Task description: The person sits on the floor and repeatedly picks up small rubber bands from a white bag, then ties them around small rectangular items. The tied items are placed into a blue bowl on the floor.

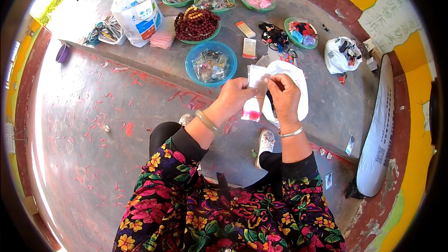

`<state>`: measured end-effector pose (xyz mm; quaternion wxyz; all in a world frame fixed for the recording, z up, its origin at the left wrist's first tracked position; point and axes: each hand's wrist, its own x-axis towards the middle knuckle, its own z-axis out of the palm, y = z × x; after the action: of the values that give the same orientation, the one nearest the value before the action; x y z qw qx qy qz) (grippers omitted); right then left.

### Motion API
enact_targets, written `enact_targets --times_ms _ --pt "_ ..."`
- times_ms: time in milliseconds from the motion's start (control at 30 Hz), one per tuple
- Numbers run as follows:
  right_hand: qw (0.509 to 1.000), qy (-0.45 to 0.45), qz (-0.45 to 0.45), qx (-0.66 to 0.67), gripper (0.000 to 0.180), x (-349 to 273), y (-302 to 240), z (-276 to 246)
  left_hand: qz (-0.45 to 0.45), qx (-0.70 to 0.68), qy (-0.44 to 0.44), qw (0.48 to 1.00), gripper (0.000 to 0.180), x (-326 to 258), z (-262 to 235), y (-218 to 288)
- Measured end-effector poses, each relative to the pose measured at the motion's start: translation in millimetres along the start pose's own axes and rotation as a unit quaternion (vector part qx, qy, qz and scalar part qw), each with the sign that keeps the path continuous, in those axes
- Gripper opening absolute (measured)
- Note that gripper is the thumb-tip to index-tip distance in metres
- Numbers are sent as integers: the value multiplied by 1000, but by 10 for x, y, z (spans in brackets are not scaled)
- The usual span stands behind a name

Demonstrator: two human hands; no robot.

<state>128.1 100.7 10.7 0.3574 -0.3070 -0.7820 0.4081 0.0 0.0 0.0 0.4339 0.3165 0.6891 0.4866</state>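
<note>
In front of me, my left hand [234, 94] pinches a small clear plastic packet [256, 75] between thumb and fingers. The packet hangs upright, with a pink-red band at its lower end. At its right edge, my right hand [285, 94] has thumb and forefinger pressed together on the plastic. Behind and under the right hand lies a white plastic bag [298, 84], and something dark shows at its mouth. Just beyond the left hand stands a blue plastic basin [190, 65] with clear bags of small items in it.
Dark red bead strings [197, 24] fill a green basin. Several basins of bagged goods stand farther back. A large white bag [136, 16] and a tray of tools [111, 30] are at left. Black hair ties [275, 35] and a small white bag [337, 60] lie right. Red scraps litter the floor.
</note>
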Motion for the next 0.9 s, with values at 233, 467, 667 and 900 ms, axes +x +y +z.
enact_targets --times_ms 233,467,667,900 --pt "989 -38 68 127 11 -3 -63 -64 37 -270 -67 960 20 -33 89 -15" --pt "965 -68 108 228 15 -28 -263 -75 78 -400 -173 897 38 -62 93 0" --pt "983 -25 74 165 16 -20 -113 -45 103 -306 -126 938 38 -131 104 144" --pt "975 -22 87 205 17 -31 -126 -36 121 -259 -128 950 37 -145 98 191"
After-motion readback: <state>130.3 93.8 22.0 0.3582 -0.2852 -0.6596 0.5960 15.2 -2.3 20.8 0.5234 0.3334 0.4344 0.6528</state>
